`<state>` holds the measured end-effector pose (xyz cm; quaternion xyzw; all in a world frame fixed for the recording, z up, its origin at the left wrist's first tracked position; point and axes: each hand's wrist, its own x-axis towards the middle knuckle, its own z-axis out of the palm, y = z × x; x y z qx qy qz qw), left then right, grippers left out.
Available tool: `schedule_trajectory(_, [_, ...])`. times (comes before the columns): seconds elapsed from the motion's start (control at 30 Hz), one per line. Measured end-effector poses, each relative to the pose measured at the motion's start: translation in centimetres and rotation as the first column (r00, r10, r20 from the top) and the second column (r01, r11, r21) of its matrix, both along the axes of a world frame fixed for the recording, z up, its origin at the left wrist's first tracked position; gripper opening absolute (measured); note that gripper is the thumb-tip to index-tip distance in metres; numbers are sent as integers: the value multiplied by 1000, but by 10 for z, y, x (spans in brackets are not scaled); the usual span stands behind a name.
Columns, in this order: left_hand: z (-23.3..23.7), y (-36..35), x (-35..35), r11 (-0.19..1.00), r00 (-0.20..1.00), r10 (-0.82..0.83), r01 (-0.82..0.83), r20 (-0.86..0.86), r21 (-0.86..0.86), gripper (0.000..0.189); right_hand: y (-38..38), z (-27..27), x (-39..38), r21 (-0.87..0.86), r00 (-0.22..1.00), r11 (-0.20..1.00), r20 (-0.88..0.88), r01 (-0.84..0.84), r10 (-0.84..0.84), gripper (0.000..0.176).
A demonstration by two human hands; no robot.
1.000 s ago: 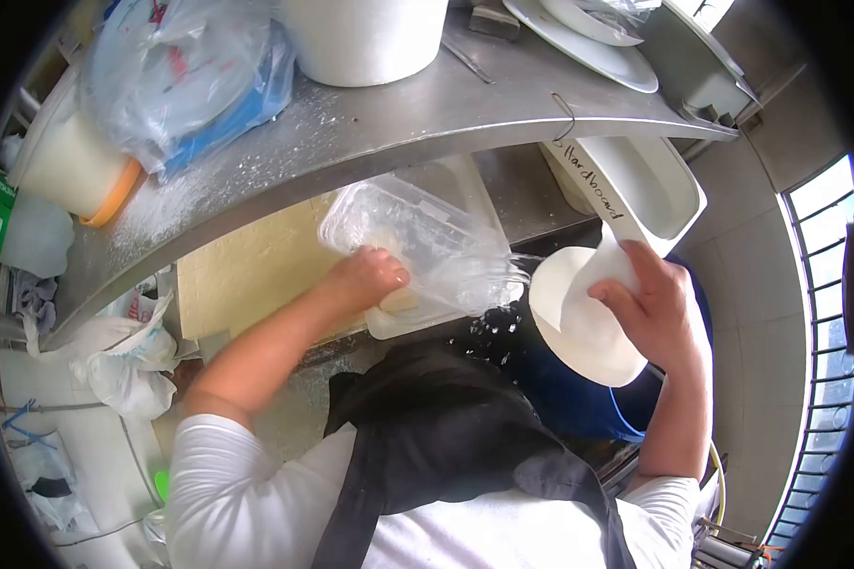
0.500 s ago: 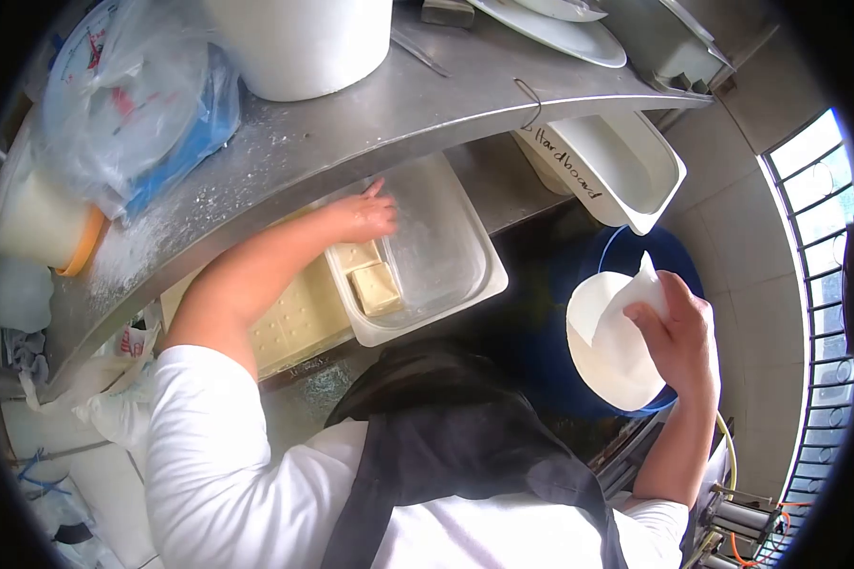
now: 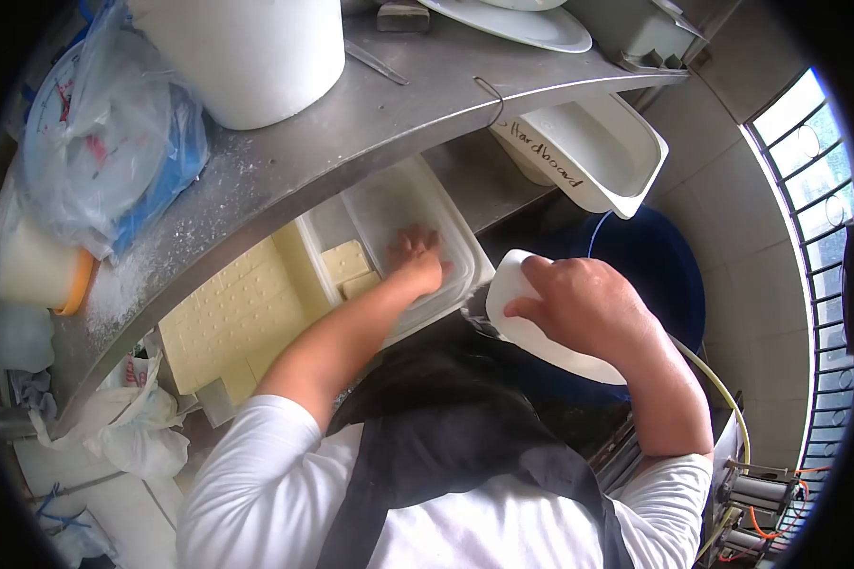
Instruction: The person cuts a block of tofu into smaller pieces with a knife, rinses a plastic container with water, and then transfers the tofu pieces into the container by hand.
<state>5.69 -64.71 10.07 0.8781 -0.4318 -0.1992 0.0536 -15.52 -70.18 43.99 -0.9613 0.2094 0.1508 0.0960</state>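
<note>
My left hand point(image 3: 417, 261) is inside a clear plastic tub point(image 3: 460, 232), fingers spread toward its floor. Pale yellow blocks point(image 3: 344, 260), like tofu, sit in the tub's left side, next to my wrist. In my right hand point(image 3: 579, 303) is a white plastic dipper point(image 3: 527, 327), gripped by its upper part and tilted near the tub's right corner. What looks like clear water point(image 3: 479, 311) shows at its lip. To the left lies a wide pale yellow slab point(image 3: 242, 308) with rows of small bumps, cut by straight lines.
A dark blue barrel point(image 3: 669, 284) stands behind my right hand. Above it is a white bin point(image 3: 588, 152) marked "Hardboard". The steel shelf point(image 3: 285, 166) overhangs the tub and carries a white bucket point(image 3: 247, 62), a bagged scale point(image 3: 95, 142) and plates point(image 3: 522, 24).
My right hand has brought the dipper left from over the barrel to the tub's corner and tilted it. My left hand has moved from the tub's far edge down into it.
</note>
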Motion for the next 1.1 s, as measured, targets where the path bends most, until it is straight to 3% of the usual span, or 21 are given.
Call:
schedule_trajectory(0.1, [-17, 8, -8, 978, 966, -165, 134, 201, 160, 86, -10, -2, -13, -33, 994, 999, 104, 19, -15, 44])
schedule_trajectory(0.13, [-77, 6, 15, 981, 992, -116, 107, -46, -164, 86, -17, 0, -21, -54, 985, 995, 155, 80, -71, 44])
schedule_trajectory(0.2, [-189, 1, 59, 750, 739, -357, -138, -571, -647, 85, -32, 0, -42, -57, 934, 978, 312, 199, -172, 41])
schedule_trajectory(0.27, [-62, 14, 37, 969, 970, -112, 59, -216, -239, 78, -44, -2, -69, 50, 814, 928, 465, 369, -349, 37])
schedule_trajectory(0.3, [10, 21, 24, 993, 993, -112, 113, -20, 36, 75, -49, -2, -84, 100, 738, 892, 525, 441, -424, 37])
schedule_trajectory(0.33, [7, 29, 9, 989, 997, -63, 70, 54, -128, 65, -55, -4, -98, 83, 662, 834, 567, 545, -490, 39])
schedule_trajectory(0.37, [7, 33, 8, 989, 996, -75, 81, 56, -126, 65, -62, -8, -112, 75, 576, 762, 609, 643, -545, 42])
schedule_trajectory(0.43, [3, 46, 8, 906, 820, -421, 362, -387, -218, 63, -82, -23, -142, -49, 486, 633, 686, 773, -541, 47])
schedule_trajectory(0.53, [35, 59, -5, 917, 821, -399, 370, -410, -151, 59, -114, -65, -175, -190, 453, 515, 768, 836, -452, 49])
schedule_trajectory(0.63, [49, 64, -3, 922, 836, -387, 360, -389, -144, 48, -140, -131, -200, -111, 427, 562, 772, 820, -471, 48])
schedule_trajectory(0.67, [48, 65, 2, 896, 813, -429, 438, -395, -72, 43, -138, -153, -193, 118, 266, 566, 793, 816, -548, 47])
schedule_trajectory(0.73, [28, 73, 11, 822, 781, -554, 569, -287, -38, 31, -118, -179, -169, -61, 376, 698, 875, 714, -307, 43])
schedule_trajectory(0.77, [32, 75, 10, 827, 787, -546, 562, -286, -34, 31, -97, -184, -146, 104, 309, 769, 875, 630, -372, 42])
schedule_trajectory(0.8, [40, 74, 7, 853, 819, -506, 522, -269, -17, 28, -74, -192, -124, 424, 233, 761, 777, 491, -584, 42])
schedule_trajectory(0.83, [47, 74, 4, 876, 848, -467, 482, -251, -1, 25, -59, -207, -108, 535, 334, 747, 674, 396, -659, 42])
schedule_trajectory(0.87, [50, 76, 1, 878, 851, -464, 479, -247, 2, 25, -42, -223, -91, 792, 396, 559, 445, 244, -803, 42])
schedule_trajectory(0.9, [52, 77, -2, 887, 867, -461, 453, -186, -90, 22, -19, -217, -67, 949, 450, 258, 153, 183, -880, 41])
schedule_trajectory(0.93, [56, 76, -5, 884, 882, -454, 430, -125, -183, 20, -2, -213, -46, 988, 496, -18, -92, 152, -863, 46])
schedule_trajectory(0.97, [67, 74, -12, 883, 881, -457, 432, -122, -183, 20, 5, -228, -32, 979, 555, -176, -206, 107, -806, 56])
schedule_trajectory(1.03, [100, 71, -27, 888, 925, -341, 260, -166, -379, 18, 14, -237, 3, 920, 527, -377, -373, 105, -764, 76])
schedule_trajectory(1.1, [115, 64, -33, 888, 929, -323, 233, -180, -396, 17, 21, -245, 37, 858, 510, -509, -409, -67, -757, 73])
